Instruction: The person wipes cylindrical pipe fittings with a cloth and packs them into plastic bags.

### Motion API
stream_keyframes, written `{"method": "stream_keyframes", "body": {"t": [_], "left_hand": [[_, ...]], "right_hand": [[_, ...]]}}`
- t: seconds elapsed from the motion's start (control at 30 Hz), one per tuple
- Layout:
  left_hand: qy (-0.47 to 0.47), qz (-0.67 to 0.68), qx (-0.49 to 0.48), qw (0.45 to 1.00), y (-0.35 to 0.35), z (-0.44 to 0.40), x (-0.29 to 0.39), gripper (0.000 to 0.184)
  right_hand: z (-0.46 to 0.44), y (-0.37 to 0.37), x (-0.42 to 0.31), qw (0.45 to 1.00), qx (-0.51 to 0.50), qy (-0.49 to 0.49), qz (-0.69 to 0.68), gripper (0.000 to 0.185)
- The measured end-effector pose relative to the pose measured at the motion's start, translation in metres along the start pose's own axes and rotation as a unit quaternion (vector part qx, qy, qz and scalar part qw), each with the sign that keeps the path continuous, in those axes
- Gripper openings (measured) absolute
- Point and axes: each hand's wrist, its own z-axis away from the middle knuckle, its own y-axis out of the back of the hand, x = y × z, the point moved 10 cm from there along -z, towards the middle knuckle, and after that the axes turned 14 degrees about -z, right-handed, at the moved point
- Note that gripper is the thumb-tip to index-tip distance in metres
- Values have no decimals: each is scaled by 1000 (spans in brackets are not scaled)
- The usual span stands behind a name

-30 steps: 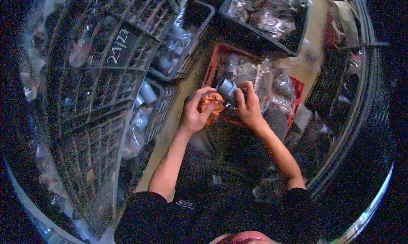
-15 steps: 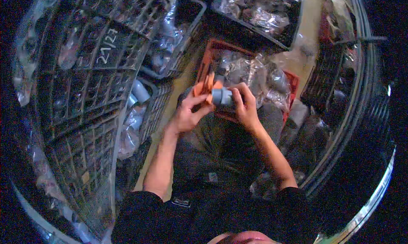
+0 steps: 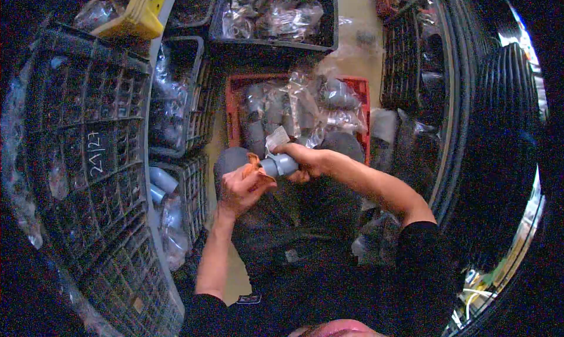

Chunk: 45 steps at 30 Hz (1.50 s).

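Observation:
My right hand (image 3: pixel 306 162) is closed around a grey plastic pipe fitting (image 3: pixel 282 165), held above my knees. A crumpled orange cloth (image 3: pixel 254 168) is gripped in my left hand (image 3: pixel 242 190), pressed against the fitting's left end. Beyond the right fingers a small white label-like piece (image 3: pixel 278 139) shows; whether it is held or lies behind them, I cannot tell. Just past both hands stands a red crate (image 3: pixel 234 116) with grey fittings and clear plastic bags (image 3: pixel 296 108) in it.
Black crates of bagged parts stand at the left (image 3: pixel 200 96) and at the back (image 3: pixel 276 43). A large grid-sided crate (image 3: pixel 94 184) marked 21/27 fills the far left, with a yellow bin (image 3: pixel 138 17) above it. Dark stacked crates (image 3: pixel 402 66) line the right.
My view has shifted, and the crates sit differently in it. The right hand has turned around the fitting, the white piece now shows, and the orange cloth is more bunched in my left hand.

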Motion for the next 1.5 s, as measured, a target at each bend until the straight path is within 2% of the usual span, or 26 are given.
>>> {"method": "stream_keyframes", "body": {"t": [0.1, 0.13, 0.17, 0.23, 0.27, 0.3, 0.33, 0.37, 0.4, 0.43, 0.47, 0.53, 0.57, 0.67, 0.73, 0.8, 0.87, 0.97, 1.03, 1.07, 1.13, 1.23, 1.33, 1.37, 1.47, 1.5], "left_hand": [[-18, 75, 7, 997, -12, 14, -10, 22], [79, 125, 46, 988, -7, 24, -31, 18], [182, 171, 82, 965, 0, 38, -55, 15], [335, 230, 189, 894, 26, 78, -100, 14], [435, 294, 213, 824, 20, 118, -131, 17], [443, 340, 248, 791, 34, 123, -126, 19], [450, 380, 293, 753, 49, 133, -120, 20], [461, 401, 279, 741, 38, 188, -139, 21], [528, 407, 259, 699, 28, 230, -140, 21], [590, 414, 241, 650, 18, 272, -138, 21], [643, 386, 229, 621, 30, 262, -109, 20], [690, 268, 265, 618, 16, 332, -117, 23], [679, 165, 265, 664, 10, 358, -125, 26], [649, -40, 233, 723, -46, 443, -144, 30], [615, -135, 203, 750, -29, 425, -144, 30], [833, 136, 48, 534, -35, 412, -124, 26], [715, -142, -41, 684, -118, 474, -201, 31], [699, -186, 65, 687, -132, 458, -211, 34], [622, -276, 15, 732, -172, 467, -225, 37], [621, -268, 17, 736, -163, 462, -217, 37], [752, 43, 99, 650, -128, 466, -201, 38], [698, -10, 199, 688, -82, 440, -176, 38], [587, -13, 232, 776, -83, 435, -180, 31], [576, 54, 269, 770, -69, 419, -177, 32], [496, 156, 319, 792, 9, 327, -143, 19], [494, 184, 340, 779, 17, 315, -147, 18]], "right_hand": [[-16, 19, 14, 983, -81, -75, 149, 77], [-24, 30, 16, 967, -109, -85, 213, 84], [-22, 53, -28, 945, -84, 18, 315, 72], [-6, 100, -117, 824, 41, 198, 530, 50], [11, 142, -162, 778, 153, 237, 561, 43], [11, 212, -210, 732, 253, 353, 525, 42], [25, 261, -233, 775, 328, 328, 429, 39], [44, 298, -266, 674, 405, 408, 464, 32], [32, 364, -295, 667, 331, 539, 394, 37], [-6, 450, -340, 599, 470, 395, 513, 50], [-29, 504, -381, 352, 546, 455, 609, 63], [18, 482, -382, 432, 560, 431, 559, 60], [17, 475, -385, 453, 556, 433, 546, 59], [11, 460, -390, 479, 542, 441, 532, 56], [22, 454, -387, 481, 539, 456, 519, 53], [38, 449, -381, 484, 529, 472, 514, 51], [55, 449, -369, 490, 521, 492, 497, 48], [101, 444, -350, 487, 501, 537, 473, 45], [151, 441, -329, 475, 492, 570, 455, 43], [176, 436, -315, 470, 485, 587, 446, 42], [232, 426, -284, 456, 479, 614, 431, 40], [300, 408, -234, 425, 437, 674, 417, 37], [349, 349, -164, 392, 382, 732, 407, 35], [364, 322, -140, 397, 374, 745, 384, 34], [356, 264, -98, 536, 352, 759, 108, 23], [359, 233, -89, 515, 388, 757, 104, 17]]}}
